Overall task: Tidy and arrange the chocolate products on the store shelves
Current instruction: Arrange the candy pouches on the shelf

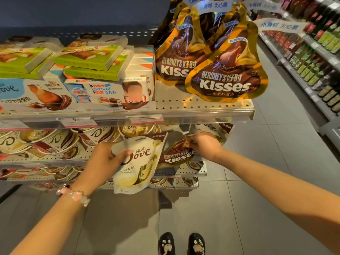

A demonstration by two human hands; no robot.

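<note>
left hand (105, 157) grips white dove pouch (137, 163) off the shelf; right hand (203, 144) pinches kisses bag (177, 153) on middle shelf (185, 171) — risk: bag slips off edge, pinch shallow.

Cream Dove pouch (137, 162), brown-and-gold Kisses bags (226, 78), green boxes (88, 56), seemingly pink bracelet (73, 195).

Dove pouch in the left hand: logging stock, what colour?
Cream-white Dove pouch with brown lettering; head view.

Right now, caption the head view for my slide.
Left hand holds a Dove pouch; right hand pinches a misplaced Kisses bag.
</note>
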